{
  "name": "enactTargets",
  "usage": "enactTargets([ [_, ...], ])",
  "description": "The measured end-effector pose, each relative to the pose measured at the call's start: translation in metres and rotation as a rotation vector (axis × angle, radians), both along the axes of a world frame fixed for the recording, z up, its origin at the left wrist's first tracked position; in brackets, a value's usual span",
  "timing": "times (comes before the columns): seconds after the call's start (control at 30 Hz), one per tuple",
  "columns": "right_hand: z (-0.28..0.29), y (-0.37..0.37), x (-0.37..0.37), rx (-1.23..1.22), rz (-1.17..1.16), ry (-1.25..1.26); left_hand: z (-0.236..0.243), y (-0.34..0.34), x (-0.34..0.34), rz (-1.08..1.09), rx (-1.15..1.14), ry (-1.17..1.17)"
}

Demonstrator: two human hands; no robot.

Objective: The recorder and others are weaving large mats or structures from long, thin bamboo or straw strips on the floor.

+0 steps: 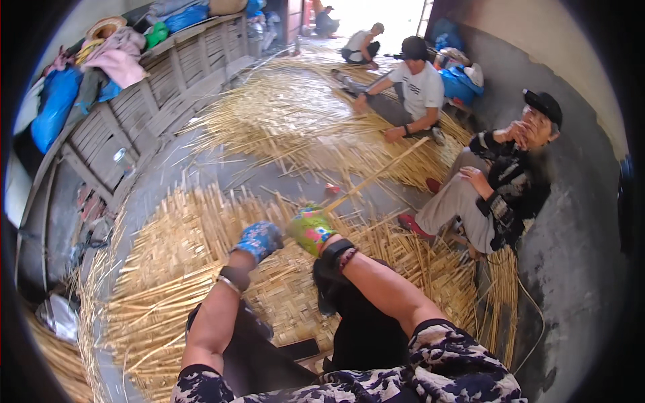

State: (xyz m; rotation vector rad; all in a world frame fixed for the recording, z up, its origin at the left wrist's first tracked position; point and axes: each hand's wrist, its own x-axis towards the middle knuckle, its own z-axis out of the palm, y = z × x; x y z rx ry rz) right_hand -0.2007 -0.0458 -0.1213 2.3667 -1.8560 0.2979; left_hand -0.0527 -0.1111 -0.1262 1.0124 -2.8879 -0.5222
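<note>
My right hand [311,230], in a green floral glove, is closed round a long split-cane strip [377,176] that slants up to the right. Beside it, slightly apart, is my left hand [259,240] in a blue floral glove; blur hides how its fingers lie. Both hands are above a woven cane mat [285,290] of pale yellow strips, on which I sit with my legs apart. Loose strip ends [201,208] stick out along the mat's far and left sides. A dark phone-like slab [299,350] lies between my legs.
On the right a person [514,178] in a black cap sits by the wall. Farther off, another person [416,94] in a white shirt sits on a second cane mat [282,111]. A wooden plank partition [134,111] with bags and clothes runs along the left.
</note>
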Motion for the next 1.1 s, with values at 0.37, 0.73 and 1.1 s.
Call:
enactTargets([
  [0.37, 0.002, -0.012, -0.001, 0.268, -0.196, -0.147, 0.0, -0.005, 0.01, -0.066, -0.096, -0.104],
  [0.73, -0.006, 0.008, -0.036, 0.12, -0.183, -0.21, -0.019, -0.003, 0.018, -0.128, 0.093, -0.162],
  [1.1, -0.002, 0.013, -0.057, 0.283, -0.168, -0.266, -0.025, -0.011, 0.01, -0.266, 0.042, -0.287],
])
